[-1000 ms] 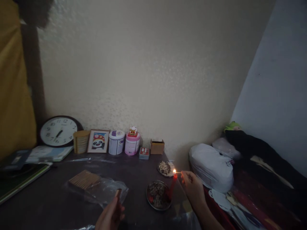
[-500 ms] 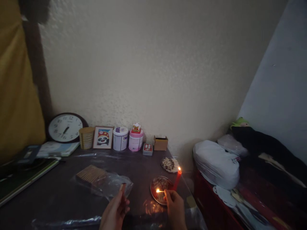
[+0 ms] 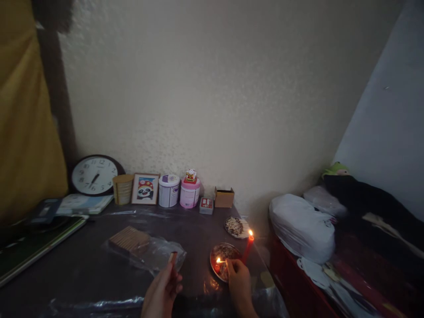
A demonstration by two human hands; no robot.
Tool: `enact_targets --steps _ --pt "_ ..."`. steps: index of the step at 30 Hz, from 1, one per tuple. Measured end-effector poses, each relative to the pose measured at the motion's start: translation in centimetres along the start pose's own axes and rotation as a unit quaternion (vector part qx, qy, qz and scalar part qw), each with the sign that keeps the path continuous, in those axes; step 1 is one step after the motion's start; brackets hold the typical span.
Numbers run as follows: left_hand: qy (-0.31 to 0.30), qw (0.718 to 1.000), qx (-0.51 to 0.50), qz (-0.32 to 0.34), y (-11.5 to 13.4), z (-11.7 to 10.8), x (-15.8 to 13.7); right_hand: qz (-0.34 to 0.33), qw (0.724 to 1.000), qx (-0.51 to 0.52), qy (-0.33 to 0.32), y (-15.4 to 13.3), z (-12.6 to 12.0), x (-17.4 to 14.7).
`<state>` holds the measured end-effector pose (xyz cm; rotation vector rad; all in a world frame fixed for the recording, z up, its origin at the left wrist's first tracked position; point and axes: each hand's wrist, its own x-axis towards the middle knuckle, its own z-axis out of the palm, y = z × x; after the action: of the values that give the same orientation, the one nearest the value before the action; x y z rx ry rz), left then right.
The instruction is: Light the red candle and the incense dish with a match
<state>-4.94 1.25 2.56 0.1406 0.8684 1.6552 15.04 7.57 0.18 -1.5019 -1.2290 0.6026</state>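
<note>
My right hand (image 3: 239, 282) pinches a burning match (image 3: 221, 261) over a round metal dish (image 3: 224, 266) full of spent matches. Just right of the dish a red candle (image 3: 247, 248) stands upright with a small flame at its tip. My left hand (image 3: 163, 291) is raised at the table's near edge and holds a small matchbox (image 3: 172, 259) on end. A second dish of matches (image 3: 236, 226) lies further back.
A dark table (image 3: 82, 265) under clear plastic carries a bagged stack of matchboxes (image 3: 130, 240), books at the left, and a clock (image 3: 95, 176), framed panda picture, two tins and small boxes along the wall. White plastic bags (image 3: 303, 227) and dark cloth lie to the right.
My right hand has drawn back from the candle's tip and down to the metal dish with the match still alight. The candle now burns. My left hand stays put.
</note>
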Motion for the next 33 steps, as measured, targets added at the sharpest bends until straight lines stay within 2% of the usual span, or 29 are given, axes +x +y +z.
enact_targets --steps 16,19,26,33 --pt "0.002 1.0 0.003 0.01 -0.2 0.0 0.2 0.01 1.0 0.014 -0.009 -0.1 0.3 0.0" --pt "0.02 1.0 -0.007 0.006 -0.1 0.2 0.0 0.01 1.0 0.005 -0.014 -0.2 0.2 0.0" --pt "0.002 1.0 -0.006 0.015 -0.1 0.1 0.2 0.005 1.0 -0.006 -0.012 -0.9 0.0 -0.3" --pt "0.029 0.999 -0.007 0.012 -0.1 0.4 0.0 0.0 1.0 -0.005 0.002 -2.0 -0.5 -0.6"
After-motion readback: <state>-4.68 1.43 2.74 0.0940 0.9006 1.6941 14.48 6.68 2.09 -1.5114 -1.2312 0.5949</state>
